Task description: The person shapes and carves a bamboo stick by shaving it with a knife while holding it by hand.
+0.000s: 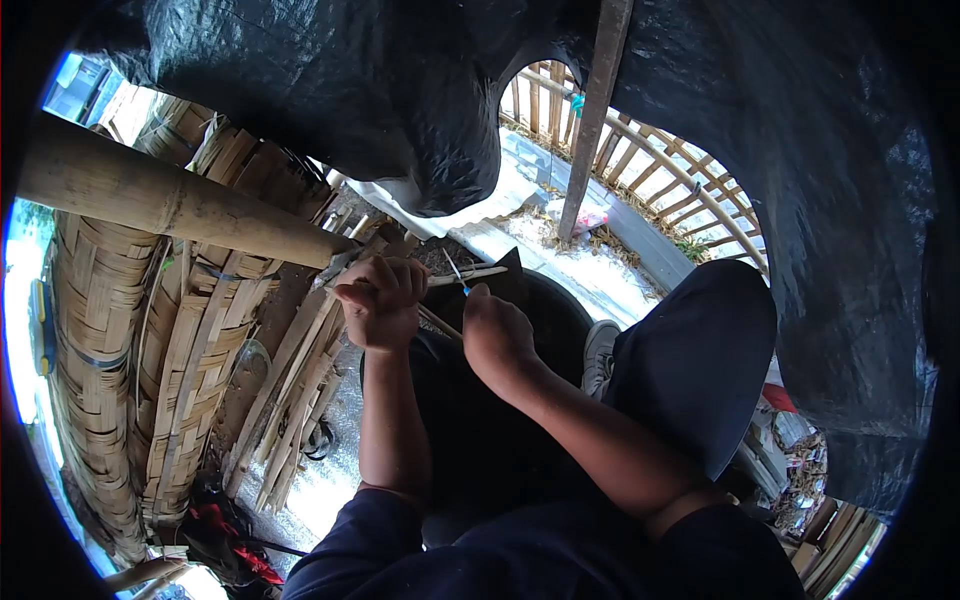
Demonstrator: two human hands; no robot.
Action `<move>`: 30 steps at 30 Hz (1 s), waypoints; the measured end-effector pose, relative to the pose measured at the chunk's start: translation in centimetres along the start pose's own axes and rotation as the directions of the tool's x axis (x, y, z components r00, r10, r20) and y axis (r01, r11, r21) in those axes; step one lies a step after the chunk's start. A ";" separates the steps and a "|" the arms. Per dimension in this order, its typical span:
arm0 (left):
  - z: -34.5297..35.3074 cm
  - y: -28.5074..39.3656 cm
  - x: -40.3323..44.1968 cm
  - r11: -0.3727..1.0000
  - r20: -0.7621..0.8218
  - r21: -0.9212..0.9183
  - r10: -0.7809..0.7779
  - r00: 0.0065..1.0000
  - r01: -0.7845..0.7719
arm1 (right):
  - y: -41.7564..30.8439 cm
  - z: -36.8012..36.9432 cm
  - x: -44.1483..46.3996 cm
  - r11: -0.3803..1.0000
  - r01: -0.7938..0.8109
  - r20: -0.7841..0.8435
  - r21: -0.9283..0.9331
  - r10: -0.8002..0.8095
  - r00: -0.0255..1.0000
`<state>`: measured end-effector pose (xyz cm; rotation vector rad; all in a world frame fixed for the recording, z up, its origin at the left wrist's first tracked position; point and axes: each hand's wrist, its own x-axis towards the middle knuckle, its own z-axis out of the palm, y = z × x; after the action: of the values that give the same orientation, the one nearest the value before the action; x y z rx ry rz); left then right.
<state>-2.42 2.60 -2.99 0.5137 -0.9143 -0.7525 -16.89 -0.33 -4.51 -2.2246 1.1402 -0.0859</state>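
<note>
My left hand [383, 302] is closed in a fist around a thin, pale wooden stick [482, 272], whose free end points right. Close by, my right hand [497, 335] grips a small knife [455, 268]. Its narrow blade points up and crosses the stick, though I cannot tell whether they touch. A bit of blue shows where the blade meets my fingers; the rest of the handle is hidden. Beneath both hands is a dark round container [560, 310], with a dark flat pointed piece [512, 275] at its edge.
A thick bamboo pole [190, 210] comes in from the left, ending near my left hand. Woven bamboo panels [105, 330] and split bamboo strips [290, 385] stand at left. Black plastic sheeting [830, 200] hangs above and right. A wooden post [592, 130] stands ahead, before a curved bamboo fence [670, 170].
</note>
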 end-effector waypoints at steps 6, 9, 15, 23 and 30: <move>0.1 0.0 -0.1 0.996 -0.135 0.065 0.067 0.989 -0.058 | 0.1 0.6 1.3 0.992 0.039 -0.029 0.117 -0.035 0.999; 0.6 0.1 -0.2 0.995 -0.139 0.074 0.069 0.988 -0.059 | -0.9 0.0 0.1 0.997 -0.067 0.052 0.039 0.065 0.997; 1.7 -0.7 -0.6 0.998 -0.060 0.056 0.016 0.998 -0.013 | 2.2 1.3 2.9 0.995 -0.046 0.021 0.092 0.044 0.999; 0.8 -0.3 -0.7 0.999 -0.117 0.038 0.028 0.993 -0.023 | 1.9 1.7 2.3 0.982 -0.177 0.103 0.068 0.170 0.980; 0.8 -0.3 -0.4 0.998 -0.113 0.040 0.045 0.993 -0.040 | 0.1 -0.4 1.3 0.976 -0.216 0.208 -0.021 0.215 0.954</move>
<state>-3.40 2.65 -3.01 0.5633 -0.8316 -0.6615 -16.29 -1.57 -4.55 -2.0370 1.2539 0.2332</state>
